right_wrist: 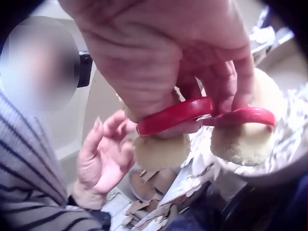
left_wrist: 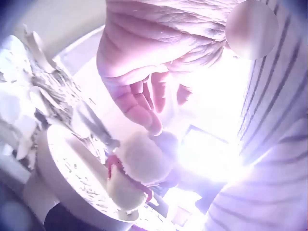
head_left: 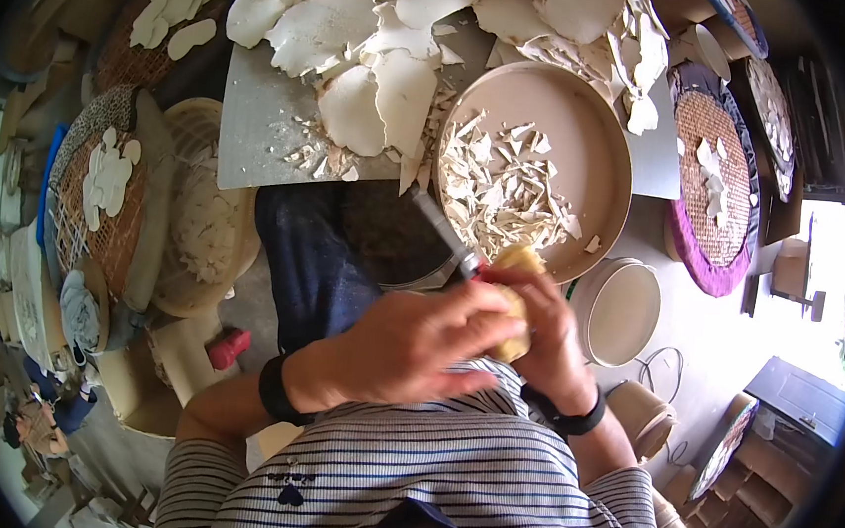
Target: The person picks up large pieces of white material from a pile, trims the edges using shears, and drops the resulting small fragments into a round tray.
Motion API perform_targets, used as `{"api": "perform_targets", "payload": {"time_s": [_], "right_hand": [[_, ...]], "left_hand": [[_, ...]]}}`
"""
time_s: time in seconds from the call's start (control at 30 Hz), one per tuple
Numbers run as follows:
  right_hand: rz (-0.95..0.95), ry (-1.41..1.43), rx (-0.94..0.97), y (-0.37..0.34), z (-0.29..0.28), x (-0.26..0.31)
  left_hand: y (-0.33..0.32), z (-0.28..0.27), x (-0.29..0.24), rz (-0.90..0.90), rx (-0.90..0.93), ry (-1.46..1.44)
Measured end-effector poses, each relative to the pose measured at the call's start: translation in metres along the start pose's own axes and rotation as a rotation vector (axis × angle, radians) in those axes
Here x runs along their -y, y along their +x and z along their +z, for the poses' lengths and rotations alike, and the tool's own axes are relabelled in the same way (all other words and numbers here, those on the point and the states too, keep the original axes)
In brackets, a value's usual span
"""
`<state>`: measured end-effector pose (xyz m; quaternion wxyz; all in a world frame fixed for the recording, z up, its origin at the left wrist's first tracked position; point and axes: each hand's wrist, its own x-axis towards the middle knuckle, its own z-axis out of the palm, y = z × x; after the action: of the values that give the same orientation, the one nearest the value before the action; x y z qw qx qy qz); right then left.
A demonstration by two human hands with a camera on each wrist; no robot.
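Observation:
My right hand (head_left: 551,329) grips scissors (head_left: 445,234) in front of the striped shirt, with fingers through their red handles (right_wrist: 175,117). Pale yellow padding (right_wrist: 161,150) is wrapped around those handles. In the head view the metal blades point forward and to the left, toward the rim of a round tray (head_left: 603,119). My left hand (head_left: 411,343) has loosely bent fingers and holds nothing; in the left wrist view a fingertip is right at the padding. Thin, pale curled scraps (head_left: 503,186) lie in the left and near part of the tray.
Large, pale thin sheets (head_left: 322,33) are heaped on a grey metal table (head_left: 253,142), with small broken bits near its front edge. Woven frames with pale pieces and a basket (head_left: 202,222) stand at left. A round tub (head_left: 622,314) and a purple-edged woven frame (head_left: 712,178) are at right.

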<state>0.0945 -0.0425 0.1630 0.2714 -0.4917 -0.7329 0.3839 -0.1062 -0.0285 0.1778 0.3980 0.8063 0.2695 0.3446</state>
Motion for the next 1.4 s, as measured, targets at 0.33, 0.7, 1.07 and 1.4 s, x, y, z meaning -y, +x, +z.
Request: {"api": "perform_targets", "payload": {"time_s": [0.33, 0.7, 1.07, 1.4], "right_hand": [[0.040, 0.215, 0.127, -0.034, 0.037, -0.017], [0.195, 0.450, 0.241, -0.055, 0.030, -0.033], [0.446, 1.157, 0.174, -0.091, 0.024, -0.049], [0.497, 1.526, -0.055, -0.069, 0.020, -0.053]], "left_hand": [[-0.018, 0.043, 0.009, 0.112, 0.228, -0.080], [0.008, 0.045, -0.002, 0.257, 0.183, -0.094], [0.058, 0.010, 0.109, -0.189, -0.054, 0.741], [0.048, 0.007, 0.112, -0.601, -0.202, -0.031]]}}
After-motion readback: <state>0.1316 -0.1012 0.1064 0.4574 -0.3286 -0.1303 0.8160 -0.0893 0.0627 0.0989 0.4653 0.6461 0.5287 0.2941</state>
